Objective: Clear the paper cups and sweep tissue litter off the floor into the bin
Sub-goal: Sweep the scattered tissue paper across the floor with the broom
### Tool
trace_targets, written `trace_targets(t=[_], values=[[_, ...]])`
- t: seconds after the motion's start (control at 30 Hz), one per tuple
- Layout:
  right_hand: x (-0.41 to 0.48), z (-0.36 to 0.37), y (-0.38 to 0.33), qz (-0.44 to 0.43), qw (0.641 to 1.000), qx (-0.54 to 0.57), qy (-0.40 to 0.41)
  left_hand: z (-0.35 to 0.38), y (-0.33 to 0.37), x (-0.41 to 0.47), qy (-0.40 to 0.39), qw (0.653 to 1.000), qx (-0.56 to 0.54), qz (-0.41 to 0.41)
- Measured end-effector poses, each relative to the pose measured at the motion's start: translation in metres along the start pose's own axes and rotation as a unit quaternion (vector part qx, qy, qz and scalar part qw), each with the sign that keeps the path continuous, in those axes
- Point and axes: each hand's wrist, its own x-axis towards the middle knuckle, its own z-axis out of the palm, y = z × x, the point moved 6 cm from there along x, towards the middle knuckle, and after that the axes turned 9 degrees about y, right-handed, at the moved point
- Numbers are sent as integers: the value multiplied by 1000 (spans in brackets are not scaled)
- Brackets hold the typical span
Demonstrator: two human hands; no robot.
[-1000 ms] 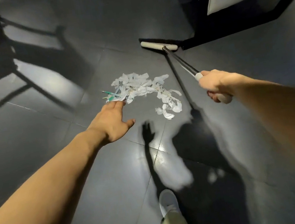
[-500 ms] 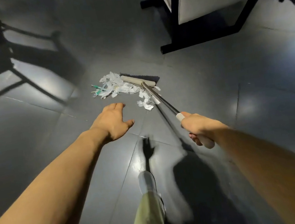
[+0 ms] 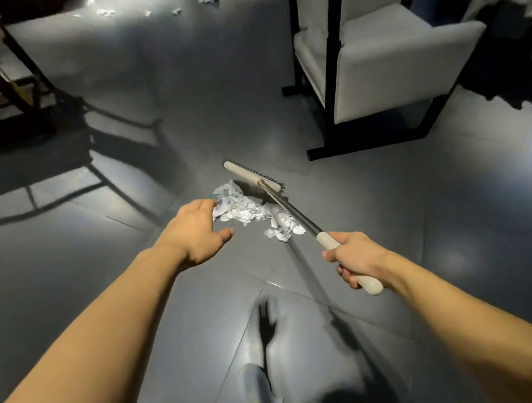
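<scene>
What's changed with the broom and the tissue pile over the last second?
The broom head swept in against the far edge of the tissue pile, bunching it tighter. The right hand still grips the handle; the left hand stays open.

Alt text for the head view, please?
The right hand grips a broom whose head sits behind a pile of torn tissue on a dark floor; the left hand hovers open beside it. A grey armchair stands at right, with more scraps farther off.
</scene>
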Motion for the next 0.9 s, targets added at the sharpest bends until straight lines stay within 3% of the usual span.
trace_targets(t=[0.43,0.67,0.9], values=[[13,59,-250,-71,997,43,8,-193,-108,81,86,994,-49,-42],[62,74,-360,-104,993,55,15,-239,-152,164,87,994,-54,-48],[165,71,-464,-104,993,46,26,-261,-176,293,76,993,-79,-47]])
